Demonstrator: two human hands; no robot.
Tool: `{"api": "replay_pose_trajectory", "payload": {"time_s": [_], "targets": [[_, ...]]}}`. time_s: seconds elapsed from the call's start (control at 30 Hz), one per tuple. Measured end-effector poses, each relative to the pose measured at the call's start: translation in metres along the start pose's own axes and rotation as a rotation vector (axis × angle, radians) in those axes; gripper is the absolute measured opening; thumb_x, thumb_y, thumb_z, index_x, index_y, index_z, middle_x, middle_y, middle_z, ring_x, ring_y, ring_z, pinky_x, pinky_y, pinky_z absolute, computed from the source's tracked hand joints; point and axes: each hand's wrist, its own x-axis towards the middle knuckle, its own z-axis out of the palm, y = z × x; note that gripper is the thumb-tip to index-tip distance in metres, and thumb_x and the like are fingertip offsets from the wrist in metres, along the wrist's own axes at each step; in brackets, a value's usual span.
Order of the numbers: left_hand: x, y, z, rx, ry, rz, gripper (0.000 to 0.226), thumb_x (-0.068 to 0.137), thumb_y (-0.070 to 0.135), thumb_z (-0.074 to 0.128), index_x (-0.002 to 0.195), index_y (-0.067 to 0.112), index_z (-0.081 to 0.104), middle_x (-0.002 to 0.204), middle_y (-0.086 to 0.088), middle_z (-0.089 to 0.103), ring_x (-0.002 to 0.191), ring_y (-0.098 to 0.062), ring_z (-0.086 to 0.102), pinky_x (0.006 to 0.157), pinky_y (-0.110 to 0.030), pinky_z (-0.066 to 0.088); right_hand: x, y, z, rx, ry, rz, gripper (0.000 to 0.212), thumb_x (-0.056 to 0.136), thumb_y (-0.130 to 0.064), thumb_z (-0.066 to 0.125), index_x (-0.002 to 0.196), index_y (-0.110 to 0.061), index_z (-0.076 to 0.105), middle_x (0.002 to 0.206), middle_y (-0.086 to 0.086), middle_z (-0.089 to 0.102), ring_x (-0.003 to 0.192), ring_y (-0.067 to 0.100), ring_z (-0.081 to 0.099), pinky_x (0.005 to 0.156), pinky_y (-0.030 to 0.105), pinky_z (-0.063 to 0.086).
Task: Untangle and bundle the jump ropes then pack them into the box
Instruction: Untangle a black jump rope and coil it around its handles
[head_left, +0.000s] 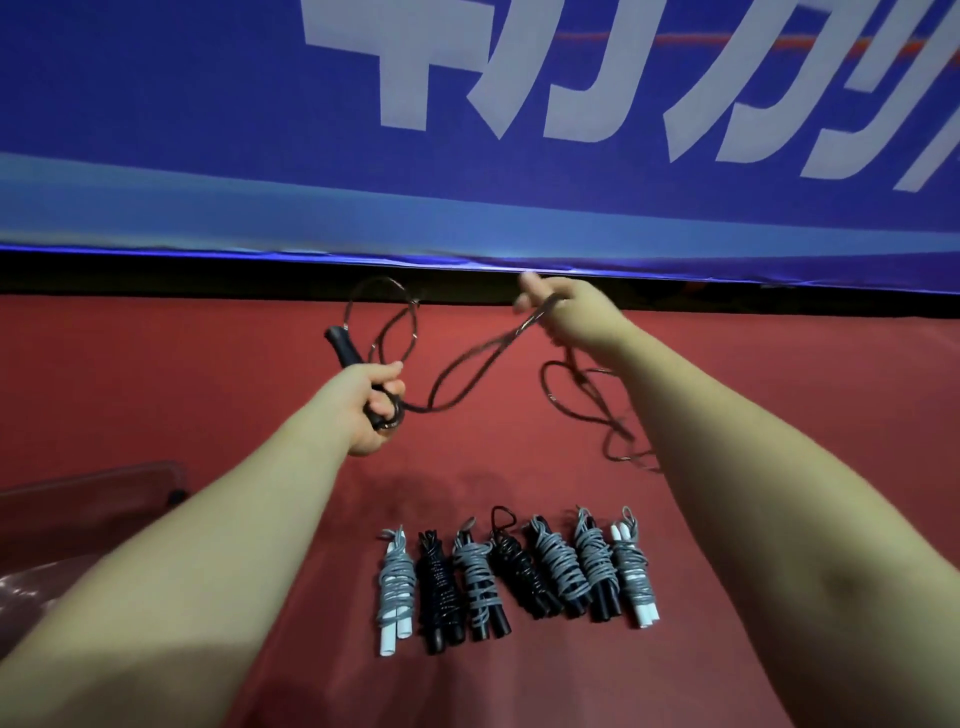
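Holding a black jump rope (467, 374) in the air beyond a row of seven bundled jump ropes (519, 577) laid side by side on a red floor (208, 364). Gripping the rope's black handle (343, 348) in the left hand (371, 410), fingers curled round it, above and left of the row, with a small coil of cord under the fist. Drawing a long loop of cord across to the right hand (571, 317), raised beyond the row's right end. Blurred there by motion, so cannot tell whether the fingers close on the cord or merely hook it. Trailing loose coils down from that hand to the floor just beyond the row's right end. Well left of the row, at the edge of view, a translucent container (93, 493). Far beyond the row, a blue banner (208, 130) with large white lettering.
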Motion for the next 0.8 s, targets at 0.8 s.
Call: {"api": "replay_pose_trajectory", "payload": {"time_s": [0.8], "targets": [[0.013,-0.007,0.007,0.526,0.310,0.480,0.021,0.083,0.000,0.065,0.088,0.014,0.050,0.065,-0.001,0.040,0.046,-0.010,0.030,0.030,-0.013,0.024,-0.014,0.029,0.033,-0.775,-0.124,0.133,0.028,0.091,-0.019,0.048,0.116,-0.007,0.044,0.104,0.012,0.061,0.082,0.031,0.052,0.067,0.033,0.039]]}}
